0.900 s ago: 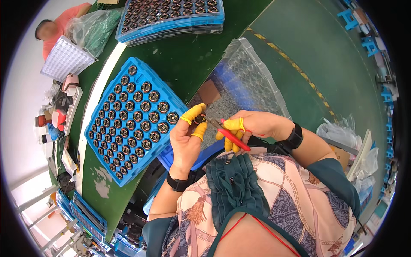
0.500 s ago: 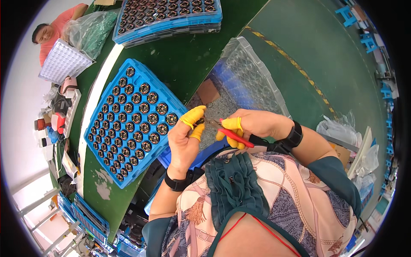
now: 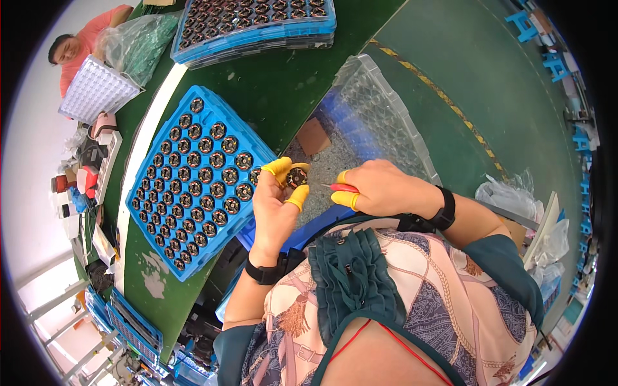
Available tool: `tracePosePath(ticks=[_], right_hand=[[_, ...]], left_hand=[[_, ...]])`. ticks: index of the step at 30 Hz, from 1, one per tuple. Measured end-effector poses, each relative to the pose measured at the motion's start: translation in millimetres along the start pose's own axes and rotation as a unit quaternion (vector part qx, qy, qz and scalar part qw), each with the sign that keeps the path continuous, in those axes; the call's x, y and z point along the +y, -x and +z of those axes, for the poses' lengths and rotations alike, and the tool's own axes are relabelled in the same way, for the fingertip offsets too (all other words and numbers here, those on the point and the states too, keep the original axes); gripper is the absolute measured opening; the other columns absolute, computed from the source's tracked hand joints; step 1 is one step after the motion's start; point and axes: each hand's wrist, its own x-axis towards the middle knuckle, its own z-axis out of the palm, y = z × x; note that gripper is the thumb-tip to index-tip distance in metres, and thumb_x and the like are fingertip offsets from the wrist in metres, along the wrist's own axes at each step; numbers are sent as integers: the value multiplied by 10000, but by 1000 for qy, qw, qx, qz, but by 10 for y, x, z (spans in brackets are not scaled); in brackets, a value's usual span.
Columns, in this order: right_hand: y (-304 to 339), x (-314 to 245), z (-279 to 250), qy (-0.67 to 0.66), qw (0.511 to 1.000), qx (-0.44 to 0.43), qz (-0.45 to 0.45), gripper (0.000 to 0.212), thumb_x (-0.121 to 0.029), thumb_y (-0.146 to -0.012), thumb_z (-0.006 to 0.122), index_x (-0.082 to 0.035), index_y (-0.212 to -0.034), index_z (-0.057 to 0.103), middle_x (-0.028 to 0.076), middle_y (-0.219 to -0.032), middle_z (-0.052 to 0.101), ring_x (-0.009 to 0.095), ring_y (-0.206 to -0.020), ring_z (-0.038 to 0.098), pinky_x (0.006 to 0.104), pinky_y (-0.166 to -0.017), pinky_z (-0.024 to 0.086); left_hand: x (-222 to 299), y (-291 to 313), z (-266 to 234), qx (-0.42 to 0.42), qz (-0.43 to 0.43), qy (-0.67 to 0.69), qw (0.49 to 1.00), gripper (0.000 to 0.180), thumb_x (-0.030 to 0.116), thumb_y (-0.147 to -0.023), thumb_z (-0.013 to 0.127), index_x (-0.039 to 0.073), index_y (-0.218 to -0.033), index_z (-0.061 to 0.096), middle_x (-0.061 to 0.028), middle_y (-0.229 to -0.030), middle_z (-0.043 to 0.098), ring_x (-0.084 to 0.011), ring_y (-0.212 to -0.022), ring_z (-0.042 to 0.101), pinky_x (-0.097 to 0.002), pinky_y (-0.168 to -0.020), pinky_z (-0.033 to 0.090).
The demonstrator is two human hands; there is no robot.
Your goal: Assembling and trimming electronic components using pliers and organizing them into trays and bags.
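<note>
My left hand (image 3: 271, 212), with yellow finger cots on its fingertips, pinches a round dark motor stator (image 3: 297, 177) with copper-coloured windings between thumb and fingers. Its face is turned up. In my right hand (image 3: 389, 188), also with yellow finger cots, is a pair of red-handled pliers (image 3: 344, 188). Their thin tip points left at the stator, with a small gap between; most of the handles are hidden in the fist. Just left of my left hand, a blue tray (image 3: 248, 140) holds rows of similar stators on the green table (image 3: 270, 96).
Stacked trays (image 3: 257, 35) of stators stand at the table's far end. A clear plastic tray (image 3: 393, 112) leans beyond a blue bin (image 3: 315, 228) below my hands, near a brown cardboard piece (image 3: 313, 136). At far left, a person (image 3: 74, 51) is beside a white tray (image 3: 102, 90).
My left hand has turned the stator so its face shows. The pliers have drawn back slightly right, and my right hand has rolled over, hiding most of their handles.
</note>
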Motion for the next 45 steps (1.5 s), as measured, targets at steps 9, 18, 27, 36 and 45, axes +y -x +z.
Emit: tracePosePath(ticks=[9,18,27,36,45], right_hand=[[61,-52,-22,137,978,148,-60,409,-385,-797,621,-63,-1049,635,129,-914,610,297,-881,591,407,-740,467],[34,-29,-10,160,965,180,-107,457,-370,-750,668,-54,-1078,631,120,-894,604,275,-858,582,392,-751,459],[22,6,-27,158,969,149,-116,440,-354,-746,679,-65,-1075,638,115,-852,594,280,-811,580,385,-710,449],[-15,8,40,163,978,95,-91,322,-376,-791,629,-73,-899,652,133,-782,628,301,-743,631,397,-637,493],[-13,2,22,103,994,7,-44,367,-394,-842,569,-42,-774,643,189,-686,626,339,-660,625,427,-601,476]], left_hand=[[3,33,-145,-79,-87,23,993,436,-122,-783,591,10,-1198,563,-85,-1098,630,-143,-1004,595,-260,-893,454],[-42,66,-132,-86,-84,8,993,369,-42,-788,655,10,-1151,616,7,-969,596,-56,-827,537,-192,-725,441],[20,32,-189,-130,-37,-161,978,382,-45,-755,681,9,-1129,629,-9,-891,593,-88,-823,552,-204,-750,438],[87,-23,-197,-139,-64,-195,969,384,9,-715,742,-1,-1088,648,16,-801,562,-58,-672,461,-208,-596,386],[161,-31,-180,-137,-131,-221,957,405,12,-680,777,-12,-1058,632,7,-816,599,-49,-676,501,-190,-616,418]])
